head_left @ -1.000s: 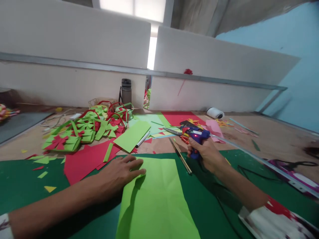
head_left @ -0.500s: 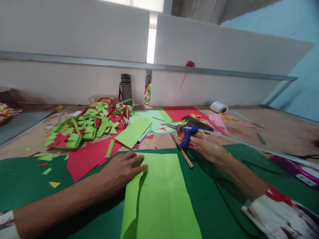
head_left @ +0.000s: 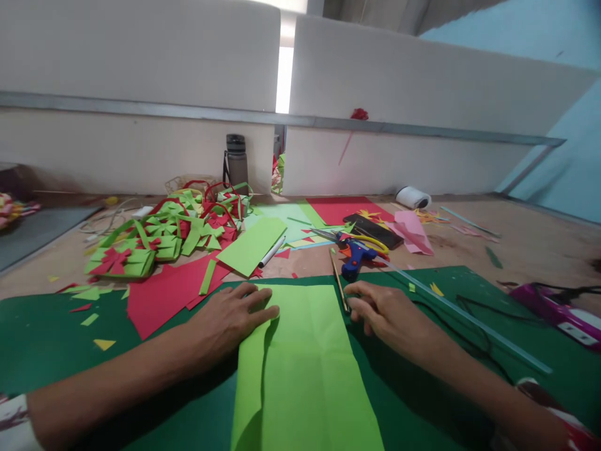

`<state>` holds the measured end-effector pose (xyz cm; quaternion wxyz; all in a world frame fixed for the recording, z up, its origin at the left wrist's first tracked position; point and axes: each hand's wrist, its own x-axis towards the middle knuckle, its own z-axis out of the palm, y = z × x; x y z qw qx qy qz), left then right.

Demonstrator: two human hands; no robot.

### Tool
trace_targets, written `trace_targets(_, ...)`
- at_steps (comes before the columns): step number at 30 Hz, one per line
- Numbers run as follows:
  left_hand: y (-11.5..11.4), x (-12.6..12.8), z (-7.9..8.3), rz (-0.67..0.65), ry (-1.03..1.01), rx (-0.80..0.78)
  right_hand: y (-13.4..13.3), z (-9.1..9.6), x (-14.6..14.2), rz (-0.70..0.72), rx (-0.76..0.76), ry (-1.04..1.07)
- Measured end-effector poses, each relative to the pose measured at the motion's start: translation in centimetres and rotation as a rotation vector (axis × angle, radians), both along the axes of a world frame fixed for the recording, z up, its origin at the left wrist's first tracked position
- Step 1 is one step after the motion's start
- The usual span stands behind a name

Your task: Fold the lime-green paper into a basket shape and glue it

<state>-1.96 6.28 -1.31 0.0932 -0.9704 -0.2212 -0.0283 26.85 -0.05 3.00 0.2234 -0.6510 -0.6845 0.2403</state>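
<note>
My left hand [head_left: 237, 318] lies with fingers stretched over the upper left corner of a light green paper sheet [head_left: 300, 369]. The sheet's left edge is folded inward, and the thumb rests by that fold. My right hand [head_left: 382, 310] is just right of the sheet, its fingers loosely bent and apart. Its fingertips are at the lower end of a thin wooden stick [head_left: 338, 279]; whether they grip it I cannot tell. Beyond that hand lies a blue glue gun [head_left: 357, 258] with a long clear glue stick [head_left: 474, 319] in its back. Yellow-handled scissors [head_left: 370, 243] lie behind it.
Green paper baskets [head_left: 136, 250] with red bows are heaped at the left. Red sheets [head_left: 173, 291], a white marker [head_left: 272, 252] and scraps lie in front. A dark bottle [head_left: 236, 163] stands by the white panel. A purple tool [head_left: 558, 313] with cords lies at right.
My right hand has let go of the glue gun and moved left and nearer to me, to the stick. The stick has turned steeper. My left hand stays put.
</note>
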Motion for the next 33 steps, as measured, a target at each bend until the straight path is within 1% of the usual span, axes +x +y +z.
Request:
trace_targets(1,-0.1,0.0,0.0,0.009,0.008,-0.001,-0.2,-0.1,-0.5,0.023,-0.016,-0.011)
trace_targets(2,-0.2,0.0,0.0,0.023,0.019,-0.003,-0.4,-0.2,-0.8,0.024,-0.049,0.037)
trace_targets(6,-0.6,0.1,0.2,0.087,0.077,0.0,-0.2,-0.9,-1.4,-0.059,-0.218,0.474)
trace_targets(7,-0.7,0.1,0.3,0.095,0.089,0.001,-0.2,-1.0,-1.3,-0.08,-0.223,0.513)
trace_targets(10,-0.9,0.2,0.4,0.111,0.118,0.018,-0.5,-1.1,-0.8,-0.111,-0.183,0.411)
trace_targets(12,-1.1,0.3,0.4,0.139,0.138,0.042,-1.0,-1.0,-0.5,-0.134,-0.212,0.399)
trace_targets(14,-1.3,0.5,0.4,0.175,0.16,0.064,-1.6,-1.0,-0.4,-0.177,-0.292,0.511)
trace_targets(17,-1.7,0.6,0.5,0.216,0.185,0.092,-2.3,-1.0,-0.7,-0.25,-0.388,0.769)
trace_targets(20,-2.0,0.6,0.6,0.226,0.2,0.102,-2.3,-1.0,-1.3,-0.327,-0.345,1.004)
trace_targets(22,-2.1,0.6,0.7,0.217,0.203,0.103,-2.1,-1.1,-1.7,-0.382,-0.261,1.119)
trace_targets(24,-2.1,0.6,0.8,0.213,0.201,0.1,-2.1,-1.3,-2.0,-0.423,-0.189,1.19)
trace_targets(26,-2.1,0.6,0.8,0.211,0.2,0.087,-2.2,-1.6,-2.1,-0.429,-0.171,1.194)
trace_targets(28,-2.1,0.7,0.9,0.207,0.194,0.076,-2.4,-2.0,-1.9,-0.385,-0.201,1.094)
trace_targets(30,-2.1,0.7,0.9,0.195,0.19,0.081,-2.6,-2.2,-1.8,-0.27,-0.181,0.895)
trace_targets(33,-2.0,0.8,1.1,0.165,0.218,0.115,-2.5,-2.0,-1.6,-0.04,-0.044,0.542)
